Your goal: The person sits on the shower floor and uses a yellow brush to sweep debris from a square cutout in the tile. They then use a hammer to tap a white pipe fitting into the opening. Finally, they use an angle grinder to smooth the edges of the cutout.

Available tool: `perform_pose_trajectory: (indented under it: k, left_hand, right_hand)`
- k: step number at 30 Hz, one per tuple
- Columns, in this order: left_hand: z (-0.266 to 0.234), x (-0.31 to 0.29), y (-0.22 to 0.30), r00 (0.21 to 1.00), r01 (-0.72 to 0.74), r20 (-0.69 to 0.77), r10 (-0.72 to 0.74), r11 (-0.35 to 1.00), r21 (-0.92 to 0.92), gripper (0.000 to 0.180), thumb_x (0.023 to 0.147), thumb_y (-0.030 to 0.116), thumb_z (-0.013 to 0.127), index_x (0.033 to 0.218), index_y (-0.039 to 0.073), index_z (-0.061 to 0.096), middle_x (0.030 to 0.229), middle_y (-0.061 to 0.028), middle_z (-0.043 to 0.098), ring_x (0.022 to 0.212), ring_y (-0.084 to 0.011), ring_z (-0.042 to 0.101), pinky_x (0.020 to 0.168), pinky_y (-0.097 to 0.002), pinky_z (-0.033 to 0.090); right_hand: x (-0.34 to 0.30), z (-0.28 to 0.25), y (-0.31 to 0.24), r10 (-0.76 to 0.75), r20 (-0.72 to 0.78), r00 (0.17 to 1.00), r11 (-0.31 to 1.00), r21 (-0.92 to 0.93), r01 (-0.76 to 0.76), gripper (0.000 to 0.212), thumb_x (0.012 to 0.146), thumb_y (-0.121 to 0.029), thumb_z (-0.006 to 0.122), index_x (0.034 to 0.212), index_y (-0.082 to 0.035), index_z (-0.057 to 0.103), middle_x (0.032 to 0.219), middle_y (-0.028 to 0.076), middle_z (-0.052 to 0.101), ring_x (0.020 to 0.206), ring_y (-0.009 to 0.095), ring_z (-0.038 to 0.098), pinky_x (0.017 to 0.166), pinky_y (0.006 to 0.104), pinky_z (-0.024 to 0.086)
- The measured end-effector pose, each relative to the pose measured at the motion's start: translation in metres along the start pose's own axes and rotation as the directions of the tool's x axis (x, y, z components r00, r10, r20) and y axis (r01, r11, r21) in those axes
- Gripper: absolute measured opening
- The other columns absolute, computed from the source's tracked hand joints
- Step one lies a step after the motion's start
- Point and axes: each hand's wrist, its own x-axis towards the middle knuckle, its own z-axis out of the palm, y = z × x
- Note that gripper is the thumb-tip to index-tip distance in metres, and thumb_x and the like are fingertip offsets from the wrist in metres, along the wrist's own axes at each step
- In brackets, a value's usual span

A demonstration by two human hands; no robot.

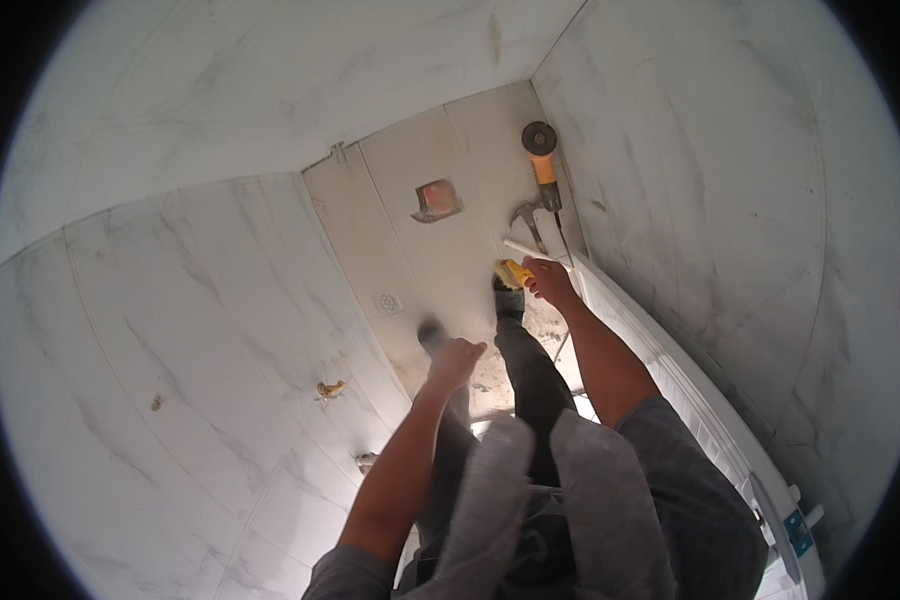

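Marble-look walls [190, 330], tiled floor [395, 185] looks mostly down. Right hand [550, 281] is clamped on a yellow brush [516, 273] poking out to its left; left hand [454, 362] curled, can't tell if empty. Rough patch [492, 376] between them looks unfinished.

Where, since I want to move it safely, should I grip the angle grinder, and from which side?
Take the angle grinder by its orange middle, likely from above and the left: its disc is at the far end, the wall stands close on the right, and the hammer lies beside its black rear end.
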Motion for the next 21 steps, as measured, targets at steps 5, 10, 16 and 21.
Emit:
perform_pose_trajectory:
  k: [5, 10, 16, 21]
  left_hand:
    - [-0.017, 0.017, -0.042, 0.964, -0.167, 0.247, 0.098, 0.947, 0.273, 0.041, 0.091, 0.046, 0.067, 0.103, 0.008, 0.075, 0.098, -0.0181, 0.073, 0.097, -0.0374, 0.07, 0.087, -0.0487, 0.055]
    - [-0.013, 0.051, -0.113, 0.989, 0.129, -0.061, -0.132, 0.99, -0.048, 0.044, 0.081, 0.036, 0.078, 0.112, 0.005, 0.073, 0.108, -0.0155, 0.074, 0.107, -0.0326, 0.069, 0.094, -0.0442, 0.054]
    - [-0.028, 0.157, -0.178, 0.8, 0.171, -0.509, -0.317, 0.934, -0.314, 0.042, 0.086, 0.034, 0.076, 0.114, 0.004, 0.07, 0.114, -0.0224, 0.069, 0.109, -0.0384, 0.067, 0.095, -0.0476, 0.053]
    - [-0.065, 0.249, -0.209, 0.574, 0.091, -0.799, -0.181, 0.983, -0.157, 0.039, 0.091, 0.033, 0.072, 0.118, 0.004, 0.068, 0.118, -0.0226, 0.064, 0.112, -0.0419, 0.063, 0.097, -0.0491, 0.051]
  right_hand:
    - [0.007, -0.002, 0.009, -0.002, -0.135, 0.991, 0.917, -0.395, -0.051, 0.059, 0.095, -0.059, 0.062, 0.104, -0.004, 0.079, 0.082, 0.017, 0.075, 0.082, 0.029, 0.074, 0.077, 0.0394, 0.057]
    - [0.006, 0.038, 0.017, -0.346, -0.088, 0.934, 0.873, -0.394, 0.286, 0.037, 0.09, -0.04, 0.075, 0.103, -0.005, 0.075, 0.079, 0.013, 0.072, 0.073, 0.021, 0.07, 0.068, 0.0361, 0.056]
    - [0.073, 0.168, 0.012, 0.008, 0.134, 0.991, 0.981, -0.195, 0.019, 0.043, 0.095, -0.044, 0.073, 0.093, -0.001, 0.074, 0.067, 0.009, 0.07, 0.059, 0.016, 0.067, 0.052, 0.031, 0.054]
    - [0.164, 0.327, 0.05, 0.3, 0.379, 0.875, 0.869, 0.271, -0.415, 0.047, 0.102, -0.05, 0.059, 0.098, -0.003, 0.067, 0.077, 0.008, 0.069, 0.057, 0.017, 0.064, 0.052, 0.0336, 0.056]
